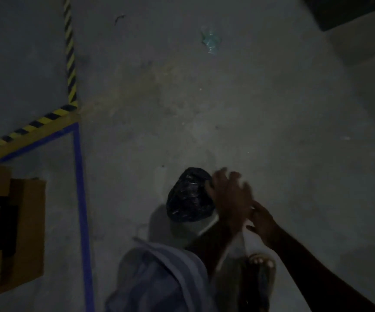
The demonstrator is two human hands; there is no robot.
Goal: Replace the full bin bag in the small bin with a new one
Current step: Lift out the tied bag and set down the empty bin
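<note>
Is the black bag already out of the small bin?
No, the black bag still sits bulging in the top of the small bin.

Pretty dim shot, but here's what I've got on: loose pale blue-grey striped cloth [159,278] over my leg, sort of a wrap with lighter bands across it. Both arms bare, no sleeves, no watch. My foot [261,270] is in an open-toed sandal, toes poking out the front.

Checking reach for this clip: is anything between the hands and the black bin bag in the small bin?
Nothing visible. The left hand is already at the right edge of the black bin bag atop the small bin; the right hand is just behind it.
</note>
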